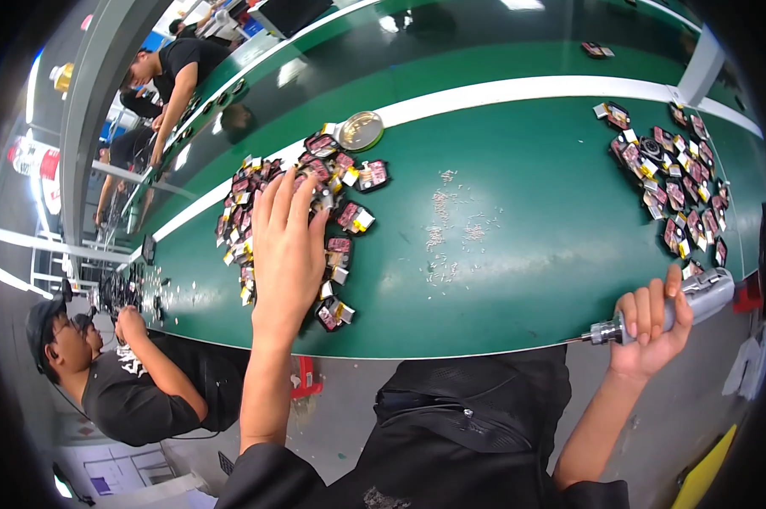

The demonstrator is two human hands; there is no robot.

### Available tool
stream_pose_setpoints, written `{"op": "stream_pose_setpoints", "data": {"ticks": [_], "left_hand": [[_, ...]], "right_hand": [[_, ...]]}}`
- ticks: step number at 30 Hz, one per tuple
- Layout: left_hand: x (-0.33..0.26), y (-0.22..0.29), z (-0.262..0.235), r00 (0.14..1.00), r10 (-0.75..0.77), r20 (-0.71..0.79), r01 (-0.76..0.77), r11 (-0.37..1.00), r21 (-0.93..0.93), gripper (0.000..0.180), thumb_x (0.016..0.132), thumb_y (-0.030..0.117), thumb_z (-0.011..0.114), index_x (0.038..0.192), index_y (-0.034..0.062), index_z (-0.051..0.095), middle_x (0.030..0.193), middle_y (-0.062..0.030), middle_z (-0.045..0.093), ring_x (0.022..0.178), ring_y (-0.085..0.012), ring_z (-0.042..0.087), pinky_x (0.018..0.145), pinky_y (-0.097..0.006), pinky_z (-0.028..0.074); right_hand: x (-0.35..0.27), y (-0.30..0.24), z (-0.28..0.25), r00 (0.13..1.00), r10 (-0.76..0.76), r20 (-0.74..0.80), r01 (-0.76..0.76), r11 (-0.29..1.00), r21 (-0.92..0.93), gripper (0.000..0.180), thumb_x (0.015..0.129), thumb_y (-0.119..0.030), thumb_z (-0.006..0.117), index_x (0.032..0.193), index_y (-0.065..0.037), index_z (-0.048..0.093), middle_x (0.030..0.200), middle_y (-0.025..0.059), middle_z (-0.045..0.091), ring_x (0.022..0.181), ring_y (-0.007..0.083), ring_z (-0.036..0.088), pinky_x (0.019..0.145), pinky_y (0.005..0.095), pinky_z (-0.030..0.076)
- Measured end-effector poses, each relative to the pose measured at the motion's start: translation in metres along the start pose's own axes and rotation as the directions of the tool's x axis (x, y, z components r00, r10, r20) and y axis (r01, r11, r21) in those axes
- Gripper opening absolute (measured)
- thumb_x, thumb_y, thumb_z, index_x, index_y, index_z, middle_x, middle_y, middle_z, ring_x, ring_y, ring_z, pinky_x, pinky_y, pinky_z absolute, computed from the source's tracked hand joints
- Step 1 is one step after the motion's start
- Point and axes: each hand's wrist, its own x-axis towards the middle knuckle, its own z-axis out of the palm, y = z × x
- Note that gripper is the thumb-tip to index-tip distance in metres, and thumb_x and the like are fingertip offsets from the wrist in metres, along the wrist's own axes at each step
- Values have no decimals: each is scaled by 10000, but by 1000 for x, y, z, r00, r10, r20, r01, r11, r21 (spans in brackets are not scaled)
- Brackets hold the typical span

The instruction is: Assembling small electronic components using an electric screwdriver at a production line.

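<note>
My left hand [288,250] reaches over a heap of small black-cased electronic parts [240,204] on the green table. Its fingers are stretched out on top of the heap, and what lies beneath them is hidden. The parts show pinkish inner boards with white and yellow tabs. At the table's near right edge, my right hand [651,327] wraps round a grey electric screwdriver [707,293], its bit pointing left. Several tiny screws [440,222] are scattered in the middle of the table. Beside the left heap sits a round shallow dish [362,130] with small pieces in it.
A second group of similar parts [686,170] covers the table's right side. A white rail [501,89] runs along the far edge, with a dark green belt [451,51] beyond. One person [145,382] sits at my left; others work across the line. A red stool [305,376] stands below.
</note>
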Motion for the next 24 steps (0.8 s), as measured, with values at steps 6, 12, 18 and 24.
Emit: {"op": "stream_pose_setpoints", "data": {"ticks": [6,12,18,24], "left_hand": [[31,54,30,978,205,43,-179,924,-339,277,761,5,665,1032,0,609,1062,-133,598,983,-315,580,823,-392,491],[60,64,66,942,315,114,-263,907,-329,194,782,15,651,975,5,639,954,-105,600,879,-292,596,751,-387,498],[67,63,68,920,372,121,-330,905,-269,154,765,-5,641,916,12,663,912,-93,611,837,-269,613,703,-366,529],[66,63,68,908,403,111,-364,893,-266,187,743,-16,643,924,23,672,909,-79,614,833,-254,619,690,-361,535]], "right_hand": [[1,2,-2,999,39,-29,-37,997,69,101,925,-161,455,917,-62,435,497,-18,331,381,87,323,442,264,345],[-3,0,-4,999,44,-27,-40,990,133,112,933,-167,419,917,-57,433,500,-7,342,377,100,325,445,284,357],[-3,0,-6,999,43,8,-43,982,182,117,931,-168,405,913,-57,436,503,-4,352,386,111,341,447,297,371],[-4,-1,-8,998,61,22,-64,979,192,113,928,-171,414,909,-61,432,503,-5,357,394,112,352,450,292,377]]}}
